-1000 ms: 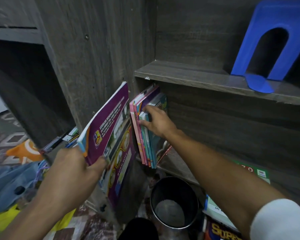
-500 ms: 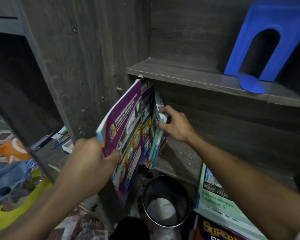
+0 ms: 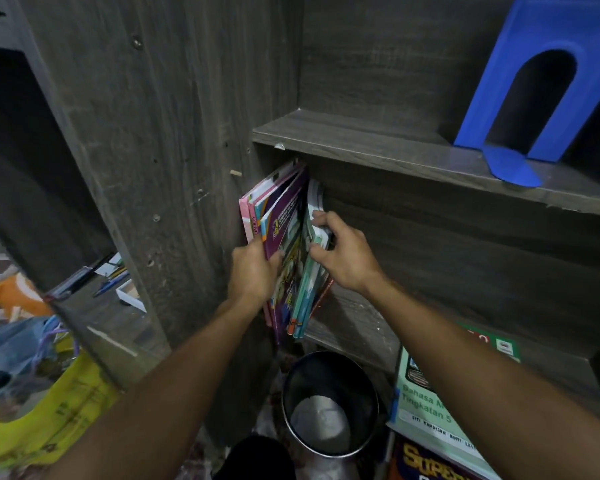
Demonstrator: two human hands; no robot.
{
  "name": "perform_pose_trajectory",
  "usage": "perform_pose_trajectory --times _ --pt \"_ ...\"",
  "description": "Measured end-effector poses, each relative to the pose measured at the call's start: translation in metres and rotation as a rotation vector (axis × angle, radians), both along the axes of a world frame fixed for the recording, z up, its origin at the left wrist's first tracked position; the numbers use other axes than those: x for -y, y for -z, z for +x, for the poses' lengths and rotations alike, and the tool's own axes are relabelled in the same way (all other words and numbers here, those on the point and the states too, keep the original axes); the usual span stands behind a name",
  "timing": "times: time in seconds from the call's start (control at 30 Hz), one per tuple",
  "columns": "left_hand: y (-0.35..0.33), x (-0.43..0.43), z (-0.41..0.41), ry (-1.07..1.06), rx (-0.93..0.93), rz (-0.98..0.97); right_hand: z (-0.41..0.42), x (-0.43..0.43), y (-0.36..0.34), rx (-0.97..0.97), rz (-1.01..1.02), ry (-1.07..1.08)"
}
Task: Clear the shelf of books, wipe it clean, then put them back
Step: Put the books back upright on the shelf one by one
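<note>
Stage: judged to be the put-back phase; whether the wipe is finished cannot be confirmed from this view.
Books [image 3: 284, 244]: a small upright bundle stands at the left end of the lower shelf [image 3: 354, 327], pressed against the side panel [image 3: 187, 168] and leaning slightly.
Left hand [image 3: 253, 271]: clenched on the purple-covered book in the bundle, thumb on its cover, fingers behind.
Right hand [image 3: 347, 254]: fingers curled over the right edge of the teal-spined books, grasping them.
Done: several books are back on the lower shelf.
Left: at least two more books [image 3: 426, 403] lie flat to the right of the bin [image 3: 329, 403], off the shelf; the bundle looks not yet squared.
Upper shelf [image 3: 395, 154]: bare except for a blue bookend [image 3: 534, 74] standing well right of the books.
Surface: dark wood-grain board, with pale scuffs at the edges and small holes in the side panel.
Room: dim; the bin stands on the floor directly below the books; pens and clutter sit on a ledge [image 3: 111, 306] left of the side panel; bags [image 3: 32, 393] lie below that.
</note>
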State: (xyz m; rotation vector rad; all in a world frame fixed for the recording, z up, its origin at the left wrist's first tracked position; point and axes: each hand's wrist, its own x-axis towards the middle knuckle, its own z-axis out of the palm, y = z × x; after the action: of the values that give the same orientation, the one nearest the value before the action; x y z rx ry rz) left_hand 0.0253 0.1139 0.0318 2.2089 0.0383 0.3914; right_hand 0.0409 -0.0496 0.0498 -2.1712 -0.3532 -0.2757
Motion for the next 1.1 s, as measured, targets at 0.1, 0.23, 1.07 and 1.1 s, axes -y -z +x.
perform_pose_trajectory --times 0.1,0.23,1.07,1.1 --pt "0.006 -0.008 -0.004 0.098 0.0 -0.04 0.001 -0.002 0.002 0.013 0.008 -0.011" --pt "0.034 -0.027 -0.006 0.131 -0.118 0.082 0.004 -0.005 0.005 0.009 0.026 -0.014" --pt "0.035 -0.03 0.002 -0.008 0.004 0.099 0.02 -0.047 0.055 -0.172 0.165 -0.007" --pt "0.028 -0.029 0.003 -0.005 0.078 0.08 0.018 -0.045 0.068 -0.23 0.172 0.035"
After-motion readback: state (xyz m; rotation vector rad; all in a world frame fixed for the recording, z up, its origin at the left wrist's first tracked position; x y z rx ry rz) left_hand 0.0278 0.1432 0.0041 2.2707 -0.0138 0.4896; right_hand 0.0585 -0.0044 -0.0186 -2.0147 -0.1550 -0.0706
